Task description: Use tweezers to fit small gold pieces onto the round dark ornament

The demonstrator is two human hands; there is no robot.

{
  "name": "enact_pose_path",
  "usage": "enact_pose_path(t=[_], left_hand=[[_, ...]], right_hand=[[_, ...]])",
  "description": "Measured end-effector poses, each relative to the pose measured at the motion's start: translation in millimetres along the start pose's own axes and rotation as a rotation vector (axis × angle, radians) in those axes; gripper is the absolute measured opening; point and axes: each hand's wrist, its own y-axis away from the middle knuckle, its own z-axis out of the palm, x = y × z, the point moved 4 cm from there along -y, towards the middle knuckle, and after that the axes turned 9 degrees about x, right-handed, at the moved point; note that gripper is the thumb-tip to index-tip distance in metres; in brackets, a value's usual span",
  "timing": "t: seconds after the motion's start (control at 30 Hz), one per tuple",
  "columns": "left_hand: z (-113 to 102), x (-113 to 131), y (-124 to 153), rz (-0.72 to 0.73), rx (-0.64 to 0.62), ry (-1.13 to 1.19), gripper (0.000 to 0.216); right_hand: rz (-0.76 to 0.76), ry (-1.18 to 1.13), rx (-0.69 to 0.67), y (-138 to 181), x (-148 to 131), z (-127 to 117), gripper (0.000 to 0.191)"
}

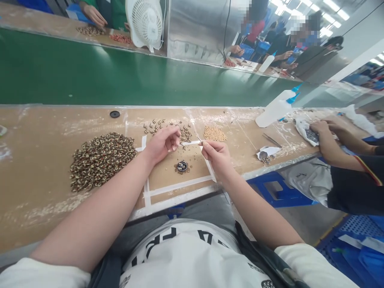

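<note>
Right hand (217, 156): pinching slim tool (199, 139). Left hand (164, 144): half-curled, contents unclear. Black dish (178, 169): between them, toward desk's (168, 182) near edge.

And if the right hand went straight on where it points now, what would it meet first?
Probably the right hand would meet the small metal parts near the left hand; its height is hard to judge, so it could pass above them.

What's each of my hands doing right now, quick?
Left hand: fingers loosely curled; cannot tell whether it holds anything.
Right hand: closed, pinching a thin tool.
</note>
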Motion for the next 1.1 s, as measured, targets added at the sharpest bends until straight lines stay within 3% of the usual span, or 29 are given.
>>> enact_pose_path(t=[0.17, 0.33, 0.77, 0.93, 1.1], left_hand=[[9.9, -2.8, 5.1, -0.079, -0.066, -0.064, 0.033], [16.5, -9.2, 7.2, -0.1, -0.072, -0.164, 0.029], [25.4, -11.6, 13.7, -0.129, -0.1, -0.256, 0.024], [21.6, -15.0, 12.2, -0.119, -0.103, -0.299, 0.032], [17.1, -11.6, 9.8, 0.026, -0.032, -0.455, 0.028]], right_hand=[[0.101, -0.381, -0.139, -27.9, 15.7, 39.9, 0.031], [0.142, -0.521, -0.177, -34.8, 24.7, 63.2, 0.029], [0.264, -0.615, -0.1, -35.9, 31.0, 55.4, 0.017], [0.313, -0.645, -0.041, -36.4, 30.0, 51.2, 0.017], [0.307, -0.64, -0.039, -36.8, 29.6, 50.8, 0.019]])
